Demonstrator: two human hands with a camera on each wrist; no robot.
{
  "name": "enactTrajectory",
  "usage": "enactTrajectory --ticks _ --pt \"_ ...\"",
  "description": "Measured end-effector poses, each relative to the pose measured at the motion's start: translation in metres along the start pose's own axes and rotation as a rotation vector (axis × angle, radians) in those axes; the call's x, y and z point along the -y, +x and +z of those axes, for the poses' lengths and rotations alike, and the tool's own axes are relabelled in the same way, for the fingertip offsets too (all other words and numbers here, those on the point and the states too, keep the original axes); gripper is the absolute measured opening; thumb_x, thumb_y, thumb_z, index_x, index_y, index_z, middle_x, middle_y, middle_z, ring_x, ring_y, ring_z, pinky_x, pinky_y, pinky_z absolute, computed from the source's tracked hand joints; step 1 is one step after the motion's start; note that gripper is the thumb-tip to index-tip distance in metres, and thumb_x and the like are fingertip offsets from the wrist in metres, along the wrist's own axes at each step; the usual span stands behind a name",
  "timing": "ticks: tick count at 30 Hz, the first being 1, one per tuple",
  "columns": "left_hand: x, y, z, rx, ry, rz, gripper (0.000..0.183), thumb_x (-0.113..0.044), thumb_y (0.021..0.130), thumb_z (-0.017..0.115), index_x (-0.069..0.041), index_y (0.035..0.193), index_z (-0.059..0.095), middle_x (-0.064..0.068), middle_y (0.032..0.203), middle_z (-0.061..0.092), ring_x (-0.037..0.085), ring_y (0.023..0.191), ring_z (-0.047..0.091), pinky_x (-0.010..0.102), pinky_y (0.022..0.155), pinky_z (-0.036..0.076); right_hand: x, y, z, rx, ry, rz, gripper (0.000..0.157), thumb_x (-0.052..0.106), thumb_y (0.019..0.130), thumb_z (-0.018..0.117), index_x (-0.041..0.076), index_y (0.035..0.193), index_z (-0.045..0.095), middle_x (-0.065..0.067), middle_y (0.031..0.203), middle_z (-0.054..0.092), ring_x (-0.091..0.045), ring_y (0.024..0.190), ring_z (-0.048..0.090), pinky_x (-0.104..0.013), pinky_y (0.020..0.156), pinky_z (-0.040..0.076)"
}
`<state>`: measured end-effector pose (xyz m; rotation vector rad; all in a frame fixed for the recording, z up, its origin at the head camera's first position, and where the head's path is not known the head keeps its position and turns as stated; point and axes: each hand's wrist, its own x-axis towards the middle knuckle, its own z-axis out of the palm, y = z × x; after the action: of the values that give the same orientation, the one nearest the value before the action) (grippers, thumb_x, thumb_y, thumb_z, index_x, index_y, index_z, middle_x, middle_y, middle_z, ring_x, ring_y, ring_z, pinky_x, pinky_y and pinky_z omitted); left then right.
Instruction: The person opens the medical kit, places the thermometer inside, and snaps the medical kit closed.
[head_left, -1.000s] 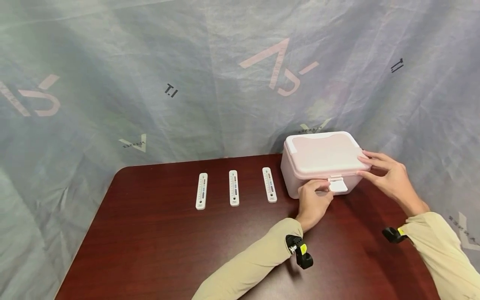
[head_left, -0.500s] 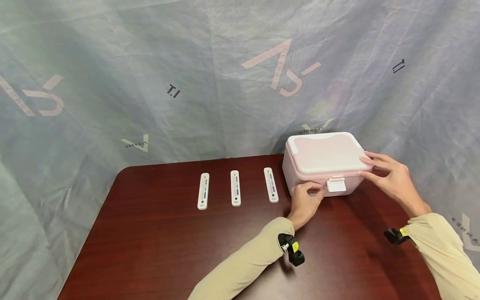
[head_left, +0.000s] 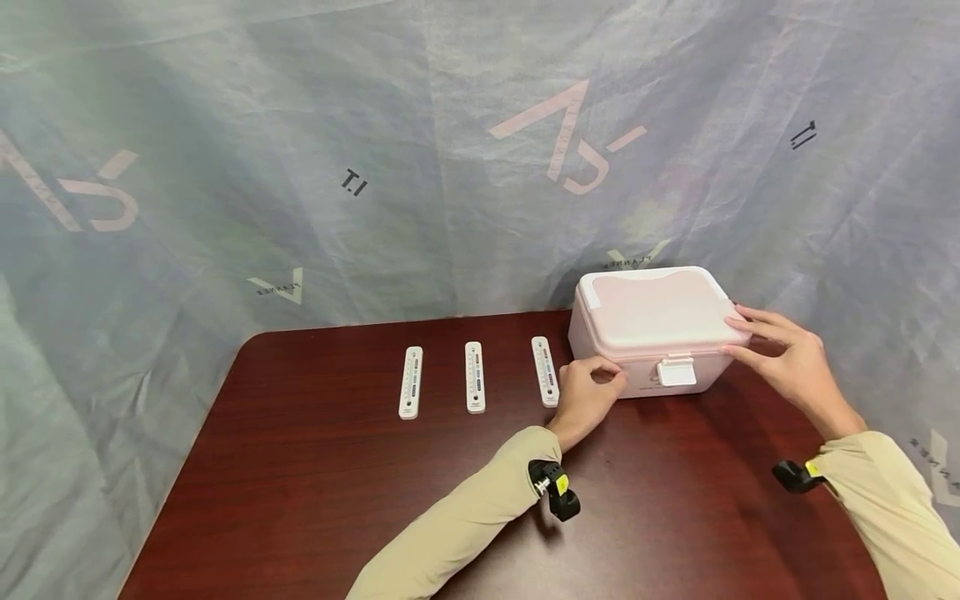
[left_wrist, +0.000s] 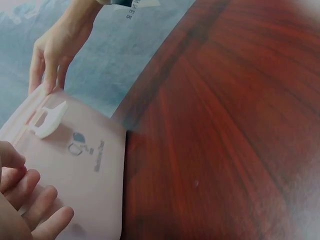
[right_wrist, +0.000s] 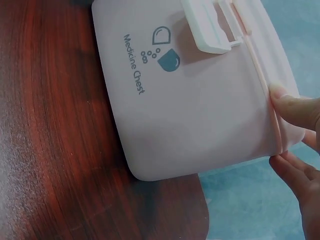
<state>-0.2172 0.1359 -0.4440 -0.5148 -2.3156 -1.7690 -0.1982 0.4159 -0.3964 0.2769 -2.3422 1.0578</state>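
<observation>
A pale pink medicine chest with a white-edged lid sits at the back right of the table, lid down. Its white front latch sticks outward from the front face. My left hand is at the chest's front left, fingers loosely curled; in the left wrist view its fingertips lie close against the front face, and I cannot tell if they touch. My right hand grips the lid's front right corner, thumb on the front edge and the other fingers around the side.
Three white thermometers, a left one, a middle one and a right one, lie in a row left of the chest. The right one is just beside my left hand. A grey printed curtain hangs behind the dark red table.
My left hand has let go of the latch and moved left along the chest's front to near its left corner. The right hand stays on the right corner.
</observation>
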Motion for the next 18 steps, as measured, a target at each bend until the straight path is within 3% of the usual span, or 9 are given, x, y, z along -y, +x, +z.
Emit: enactTrajectory --ticks 5,9,13,18 --pt "0.001 0.003 -0.010 -0.011 -0.015 0.001 0.005 -0.019 0.078 0.075 -0.015 0.076 0.074 -0.016 0.067 0.064 0.000 0.068 0.055 0.014 0.064 0.041 -0.001 0.000 0.001 -0.003 0.051 0.052 0.047 -0.013 0.065 0.078 -0.005 0.110 0.068 -0.006 0.124 0.061 0.004 0.102 0.058 -0.009 0.076 0.046" --pt "0.000 0.004 -0.017 -0.042 -0.028 0.017 0.005 -0.016 0.077 0.076 -0.014 0.078 0.072 -0.011 0.071 0.065 0.007 0.072 0.059 0.018 0.068 0.044 -0.003 -0.004 0.001 0.015 0.113 0.126 0.048 -0.012 0.070 0.076 -0.007 0.116 0.064 -0.001 0.121 0.060 0.002 0.102 0.058 -0.011 0.078 0.046" --pt "-0.001 0.007 -0.022 -0.088 -0.017 0.022 0.015 -0.013 0.074 0.077 -0.013 0.085 0.067 -0.003 0.083 0.063 0.013 0.079 0.060 0.020 0.071 0.046 -0.004 -0.010 -0.002 0.046 0.190 0.247 0.054 -0.007 0.074 0.075 -0.001 0.125 0.059 0.005 0.119 0.060 0.002 0.094 0.062 -0.013 0.074 0.049" --pt "-0.007 0.017 -0.026 -0.096 -0.053 0.024 0.030 -0.011 0.074 0.078 -0.009 0.099 0.062 0.008 0.095 0.060 0.019 0.090 0.060 0.019 0.072 0.049 -0.003 -0.012 -0.007 0.071 0.182 0.332 0.057 0.001 0.077 0.076 0.008 0.130 0.058 0.008 0.123 0.058 0.003 0.088 0.065 -0.012 0.071 0.049"
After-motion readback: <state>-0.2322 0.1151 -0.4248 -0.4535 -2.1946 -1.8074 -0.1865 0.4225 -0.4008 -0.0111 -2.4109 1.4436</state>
